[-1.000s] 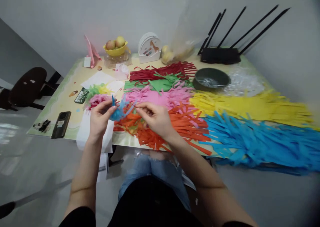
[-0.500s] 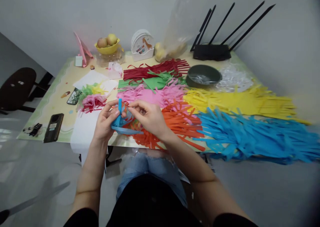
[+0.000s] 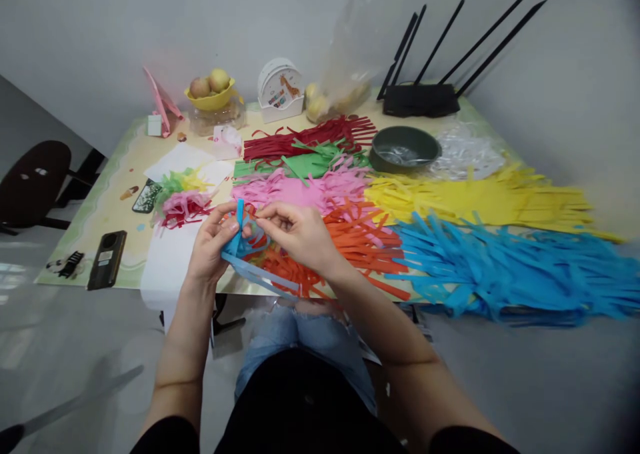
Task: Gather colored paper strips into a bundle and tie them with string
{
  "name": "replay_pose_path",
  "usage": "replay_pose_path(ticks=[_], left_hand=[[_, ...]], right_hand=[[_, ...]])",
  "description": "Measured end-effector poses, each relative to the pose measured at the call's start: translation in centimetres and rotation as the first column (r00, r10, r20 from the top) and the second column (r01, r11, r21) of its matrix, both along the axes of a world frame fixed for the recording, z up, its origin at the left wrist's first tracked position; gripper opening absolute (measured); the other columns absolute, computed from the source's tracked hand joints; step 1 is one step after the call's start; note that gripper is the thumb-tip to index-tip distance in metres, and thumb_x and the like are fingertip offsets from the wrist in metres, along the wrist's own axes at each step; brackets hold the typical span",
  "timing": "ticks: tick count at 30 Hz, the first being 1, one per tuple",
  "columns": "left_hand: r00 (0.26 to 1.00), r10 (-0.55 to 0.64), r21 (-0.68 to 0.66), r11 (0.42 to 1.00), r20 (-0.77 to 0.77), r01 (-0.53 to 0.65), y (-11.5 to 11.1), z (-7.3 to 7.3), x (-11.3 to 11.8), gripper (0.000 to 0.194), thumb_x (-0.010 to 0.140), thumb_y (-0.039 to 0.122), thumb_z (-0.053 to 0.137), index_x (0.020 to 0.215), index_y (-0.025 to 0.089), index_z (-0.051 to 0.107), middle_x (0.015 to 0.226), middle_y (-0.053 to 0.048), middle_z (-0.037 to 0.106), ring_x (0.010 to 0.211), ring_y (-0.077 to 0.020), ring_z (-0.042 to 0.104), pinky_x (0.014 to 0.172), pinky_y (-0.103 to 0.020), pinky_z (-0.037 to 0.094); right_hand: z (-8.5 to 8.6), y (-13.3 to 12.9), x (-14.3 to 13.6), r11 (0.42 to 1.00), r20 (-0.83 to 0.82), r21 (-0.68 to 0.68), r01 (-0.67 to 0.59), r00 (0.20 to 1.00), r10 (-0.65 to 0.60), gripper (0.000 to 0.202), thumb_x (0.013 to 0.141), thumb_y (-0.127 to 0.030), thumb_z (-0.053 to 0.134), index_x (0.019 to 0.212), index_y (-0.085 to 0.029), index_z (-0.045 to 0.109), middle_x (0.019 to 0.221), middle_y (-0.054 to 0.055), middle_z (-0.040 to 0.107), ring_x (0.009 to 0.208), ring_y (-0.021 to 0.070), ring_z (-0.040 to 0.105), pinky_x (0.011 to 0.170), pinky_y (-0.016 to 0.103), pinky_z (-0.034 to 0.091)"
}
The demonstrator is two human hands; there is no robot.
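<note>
Blue strips (image 3: 239,246), paper or thin fabric, are pinched between the thumb and fingers of my left hand (image 3: 213,242). One strip stands up above the thumb, and paler ends trail down to the right past the table edge. My right hand (image 3: 295,231) is closed in a pinch just to the right, at orange-red strands; the exact bit between its fingertips is too small to make out. Under and beside my right hand lies a fringed orange bundle (image 3: 360,244). A fringed pink bundle (image 3: 300,191) is just beyond both hands.
Fringed blue (image 3: 510,267), yellow (image 3: 475,201), green (image 3: 315,164) and dark red (image 3: 305,141) bundles cover the table's middle and right. Behind them are a dark bowl (image 3: 405,149) and a black router (image 3: 421,101). Leftward lie a multicoloured tassel bunch (image 3: 183,201) and a phone (image 3: 107,259).
The loose blue ends below my left hand have swung lower and further right. Both hands keep nearly the same pinched pose. The view has shifted slightly.
</note>
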State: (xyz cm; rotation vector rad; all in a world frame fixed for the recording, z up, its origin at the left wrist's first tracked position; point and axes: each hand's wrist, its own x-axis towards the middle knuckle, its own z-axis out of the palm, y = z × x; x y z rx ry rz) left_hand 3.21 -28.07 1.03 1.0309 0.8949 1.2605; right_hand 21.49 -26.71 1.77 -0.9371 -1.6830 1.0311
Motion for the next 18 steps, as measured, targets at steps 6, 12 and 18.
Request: replay_pose_path(ticks=[6,12,18], left_hand=[[0.990,-0.044,0.011,0.999,-0.132,0.046,0.0,-0.1,-0.4,0.039,0.075,0.037,0.084,0.100,0.019,0.061,0.071,-0.001,0.073,0.065,-0.0163,0.071,0.063,-0.024,0.056],[0.934,-0.209,-0.049,0.978,-0.289,0.204,-0.3,0.4,-0.1,0.040,0.079,0.039,0.080,0.094,0.020,0.048,0.076,-0.001,0.075,0.070,-0.0167,0.072,0.067,-0.025,0.055],[0.774,-0.157,0.009,0.979,-0.613,0.205,-0.5,-0.5,-0.5,0.030,0.083,0.041,0.073,0.090,0.020,0.052,0.081,-0.003,0.072,0.077,-0.0188,0.071,0.068,-0.026,0.051]], right_hand=[[-0.1,0.4,0.2,0.991,-0.106,-0.101,-0.083,0.992,0.072,0.015,0.087,-0.029,0.062,0.092,-0.017,0.068,0.067,-0.002,0.067,0.053,0.0086,0.054,0.053,0.021,0.041],[-1.2,1.6,0.7,0.886,-0.259,-0.300,-0.354,0.924,0.282,0.031,0.083,-0.044,0.068,0.099,-0.016,0.065,0.060,-0.004,0.063,0.046,0.0083,0.054,0.043,0.018,0.042],[-1.7,1.8,1.0,0.974,-0.511,-0.224,-0.037,0.855,-0.085,0.029,0.081,-0.045,0.075,0.085,-0.022,0.057,0.075,-0.003,0.065,0.047,0.0053,0.050,0.037,0.016,0.035]])
